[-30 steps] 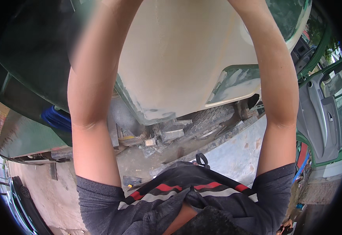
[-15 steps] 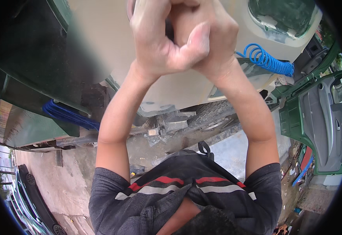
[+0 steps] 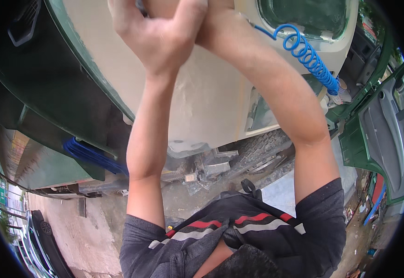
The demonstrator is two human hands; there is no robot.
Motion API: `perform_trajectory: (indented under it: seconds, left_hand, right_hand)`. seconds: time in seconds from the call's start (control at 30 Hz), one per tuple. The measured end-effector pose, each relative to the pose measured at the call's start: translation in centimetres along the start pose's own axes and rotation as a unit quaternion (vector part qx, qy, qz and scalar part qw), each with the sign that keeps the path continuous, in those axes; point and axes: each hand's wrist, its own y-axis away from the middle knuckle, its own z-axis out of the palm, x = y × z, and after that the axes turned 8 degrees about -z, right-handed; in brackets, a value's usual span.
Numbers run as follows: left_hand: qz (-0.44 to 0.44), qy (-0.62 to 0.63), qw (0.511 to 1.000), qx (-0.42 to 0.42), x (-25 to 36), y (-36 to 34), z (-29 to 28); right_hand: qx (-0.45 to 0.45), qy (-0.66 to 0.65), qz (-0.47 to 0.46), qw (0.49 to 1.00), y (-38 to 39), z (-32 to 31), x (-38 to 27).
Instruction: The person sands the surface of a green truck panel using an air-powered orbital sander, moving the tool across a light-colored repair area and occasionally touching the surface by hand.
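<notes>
The left hand [image 3: 162, 44] and right hand [image 3: 218, 14] are close together at the top edge, the left lapping over the right, both partly cut off by it. Fingertips fall out of sight, so I cannot tell whether either grip is spread, pressed together or pinching something. A small dark piece [image 3: 141, 7] shows right at the left hand's fingers; most of it is hidden, and what it is or which hand has it cannot be told.

The panel [image 3: 211, 102], cream with green edges, lies behind both hands and spreads out below the grip; whether any finger touches it is unclear. A blue hose [image 3: 306, 55] begins just beside the right wrist and coils away to the right across the panel, apart from the left hand. Above the coil is a dark green recess [image 3: 304, 16]; another, smaller recess [image 3: 264, 111] sits below the right forearm, partly covered by it. Further right, well apart from the hands, stands a green door [image 3: 382, 134] with grey lining.
</notes>
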Motion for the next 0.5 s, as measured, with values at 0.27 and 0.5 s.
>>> perform_trajectory:
  seconds: [0.27, 0.5]
  left_hand:
    - [0.061, 0.022, 0.995, -0.079, 0.1, -2.8, 2.0]
    - [-0.025, -0.097, 0.992, -0.076, -2.2, 25.3, -6.6]
  right_hand:
    - [0.057, -0.025, 0.043, 0.997, -4.1, -2.6, 4.2]
    - [-0.011, -0.014, 0.006, 1.0, 20.2, -0.4, -7.3]
